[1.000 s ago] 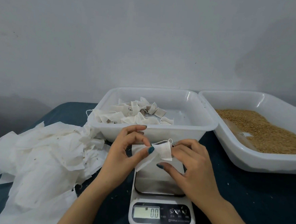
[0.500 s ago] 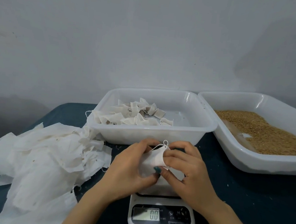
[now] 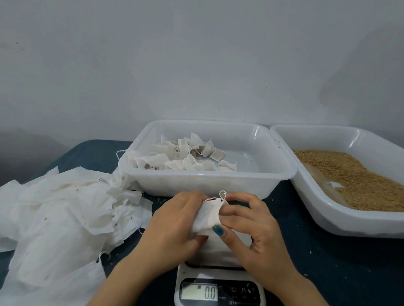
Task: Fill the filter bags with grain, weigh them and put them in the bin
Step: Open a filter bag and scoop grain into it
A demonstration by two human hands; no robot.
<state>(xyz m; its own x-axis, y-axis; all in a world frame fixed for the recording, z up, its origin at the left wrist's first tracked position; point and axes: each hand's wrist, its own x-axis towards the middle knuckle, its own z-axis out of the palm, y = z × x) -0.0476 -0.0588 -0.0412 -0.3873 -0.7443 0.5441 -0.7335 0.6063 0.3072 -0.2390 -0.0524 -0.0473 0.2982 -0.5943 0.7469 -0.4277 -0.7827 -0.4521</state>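
Two white bins: grain bin [image 3: 335, 219] at two o'clock, bag bin [image 3: 206, 179] at twelve. Heap of empty bags [image 3: 55, 214] at nine, scale [image 3: 219, 297] at six. Centre: left hand [image 3: 174, 227] and right hand [image 3: 255, 233], fingers curled, pinching one filter bag [image 3: 207, 215] over scale.

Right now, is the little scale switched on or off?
On. The scale has a lit display, and it reads 0.0.

Both forearms reach forward. The left hand [image 3: 174, 222] and right hand [image 3: 250, 230] meet, curled fingers pinching one filter bag [image 3: 206, 219] between them.
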